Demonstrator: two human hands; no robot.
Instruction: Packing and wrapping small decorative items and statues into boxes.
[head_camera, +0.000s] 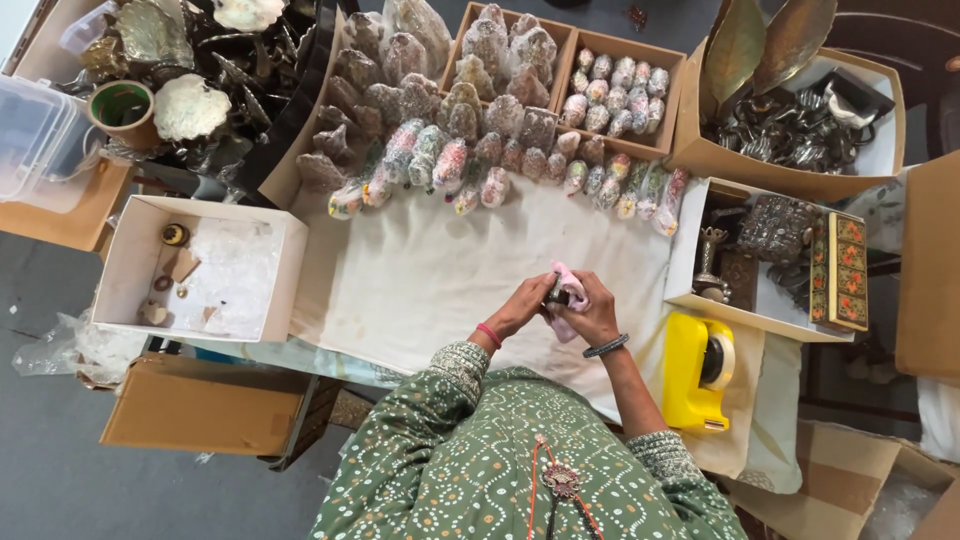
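Near the table's front edge, over the white cloth (420, 280), both hands meet: the left hand (522, 303) and right hand (592, 312) have their grip clamped together on a small dark object (557, 294) wrapped in pink cloth (572, 283), held between them, equally near both.

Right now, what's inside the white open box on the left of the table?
The white box holds crumpled clear plastic wrap, a small round dark-and-gold piece and several little brownish bits. Anything beneath the plastic is hidden.

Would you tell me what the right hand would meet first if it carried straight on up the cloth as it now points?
Probably the row of wrapped figurines beyond the bare white cloth; the right hand has nothing nearer ahead.
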